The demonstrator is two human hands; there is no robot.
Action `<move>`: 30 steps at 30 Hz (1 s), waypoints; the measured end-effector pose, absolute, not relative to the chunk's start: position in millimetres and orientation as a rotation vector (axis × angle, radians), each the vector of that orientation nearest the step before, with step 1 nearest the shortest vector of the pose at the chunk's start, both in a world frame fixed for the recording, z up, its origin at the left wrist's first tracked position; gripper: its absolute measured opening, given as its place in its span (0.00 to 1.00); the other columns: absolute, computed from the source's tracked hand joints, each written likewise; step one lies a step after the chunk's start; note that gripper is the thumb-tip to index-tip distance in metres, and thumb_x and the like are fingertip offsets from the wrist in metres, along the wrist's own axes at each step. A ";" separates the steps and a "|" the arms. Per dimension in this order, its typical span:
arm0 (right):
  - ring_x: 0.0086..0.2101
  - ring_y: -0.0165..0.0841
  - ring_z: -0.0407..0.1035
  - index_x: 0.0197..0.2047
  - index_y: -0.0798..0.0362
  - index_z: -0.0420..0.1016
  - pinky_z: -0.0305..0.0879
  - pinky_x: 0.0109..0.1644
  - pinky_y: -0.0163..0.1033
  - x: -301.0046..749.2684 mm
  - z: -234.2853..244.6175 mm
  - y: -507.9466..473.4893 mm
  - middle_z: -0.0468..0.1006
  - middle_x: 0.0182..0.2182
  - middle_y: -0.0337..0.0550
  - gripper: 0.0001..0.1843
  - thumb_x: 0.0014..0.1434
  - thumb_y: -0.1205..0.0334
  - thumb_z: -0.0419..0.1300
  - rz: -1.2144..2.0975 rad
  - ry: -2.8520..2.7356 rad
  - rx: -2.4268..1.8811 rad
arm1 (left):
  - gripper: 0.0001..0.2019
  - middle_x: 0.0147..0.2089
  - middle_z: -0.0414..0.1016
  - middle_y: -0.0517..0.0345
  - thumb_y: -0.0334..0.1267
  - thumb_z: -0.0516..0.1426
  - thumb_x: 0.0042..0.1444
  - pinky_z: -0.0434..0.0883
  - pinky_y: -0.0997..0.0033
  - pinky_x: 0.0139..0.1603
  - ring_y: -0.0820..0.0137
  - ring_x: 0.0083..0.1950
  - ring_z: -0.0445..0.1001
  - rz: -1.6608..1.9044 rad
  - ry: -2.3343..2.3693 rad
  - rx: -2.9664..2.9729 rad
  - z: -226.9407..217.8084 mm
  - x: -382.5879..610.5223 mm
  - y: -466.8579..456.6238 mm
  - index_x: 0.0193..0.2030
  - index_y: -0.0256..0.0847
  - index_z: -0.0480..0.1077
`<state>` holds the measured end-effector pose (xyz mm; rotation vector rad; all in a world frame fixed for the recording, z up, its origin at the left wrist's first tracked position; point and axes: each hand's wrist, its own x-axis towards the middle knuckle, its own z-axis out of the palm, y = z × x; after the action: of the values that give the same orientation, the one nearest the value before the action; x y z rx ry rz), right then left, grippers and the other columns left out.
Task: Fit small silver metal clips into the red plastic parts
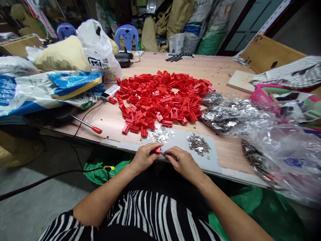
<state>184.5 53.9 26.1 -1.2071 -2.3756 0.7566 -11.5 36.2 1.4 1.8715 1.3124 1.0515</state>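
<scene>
At the table's front edge my left hand [144, 157] is closed around a small red plastic housing [157, 150]. Right beside it, my right hand [181, 162] pinches a thin dark piece [163, 153] whose tip meets the housing; its kind is too small to make out. Just beyond my hands lies a pile of flat silvery metal pieces [160, 134] on a grey mat [179, 142]. A second heap of small metal clips [199, 144] sits to its right on the same mat. Behind them spreads a large pile of red plastic housings [163, 97].
Clear plastic bags of metal parts [225, 115] crowd the right side, near a pink basket [265, 97]. On the left are a blue-and-white sack [45, 90], a white carrier bag [99, 50] and a red-tipped lever [87, 125]. A black cable [84, 117] hangs over the edge.
</scene>
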 end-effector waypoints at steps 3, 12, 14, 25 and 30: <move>0.39 0.34 0.72 0.41 0.50 0.75 0.67 0.44 0.39 184.0 27.5 54.8 0.77 0.38 0.43 0.09 0.61 0.67 0.54 0.763 -2.372 -1.237 | 0.20 0.49 0.78 0.54 0.29 0.61 0.52 0.71 0.65 0.54 0.66 0.51 0.76 1.054 1.302 1.870 0.0 -11.9 36.6 0.53 0.43 0.71; 0.36 0.33 0.71 0.38 0.50 0.75 0.64 0.41 0.37 174.9 34.6 57.5 0.77 0.35 0.41 0.08 0.60 0.67 0.55 0.847 -2.394 -1.401 | 0.18 0.48 0.78 0.54 0.30 0.61 0.52 0.72 0.67 0.52 0.67 0.49 0.76 1.103 1.297 1.847 -6.6 -11.1 34.8 0.50 0.42 0.72; 0.35 0.33 0.71 0.38 0.50 0.75 0.64 0.39 0.36 171.1 34.8 55.1 0.77 0.35 0.41 0.08 0.59 0.68 0.55 0.807 -2.395 -1.446 | 0.17 0.48 0.78 0.54 0.30 0.60 0.52 0.71 0.67 0.52 0.66 0.49 0.76 1.110 1.301 1.816 -6.4 -10.7 34.7 0.50 0.43 0.72; 0.41 0.34 0.69 0.47 0.50 0.69 0.64 0.45 0.40 181.0 31.6 49.2 0.75 0.41 0.46 0.11 0.65 0.63 0.48 0.881 -2.219 -1.169 | 0.14 0.44 0.75 0.55 0.33 0.63 0.49 0.69 0.68 0.50 0.67 0.45 0.74 1.180 1.276 1.467 6.0 -8.8 25.4 0.45 0.42 0.71; 0.30 0.31 0.68 0.55 0.49 0.62 0.63 0.39 0.37 185.5 44.4 40.6 0.74 0.29 0.37 0.15 0.68 0.60 0.45 1.117 -2.211 -1.130 | 0.11 0.41 0.75 0.58 0.36 0.62 0.52 0.68 0.68 0.51 0.70 0.44 0.75 1.343 0.997 0.834 23.9 -4.6 16.9 0.41 0.40 0.68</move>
<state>185.5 40.6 44.4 -1.1298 -2.2112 1.1170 -4.6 16.9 23.9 0.8339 0.9970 1.3430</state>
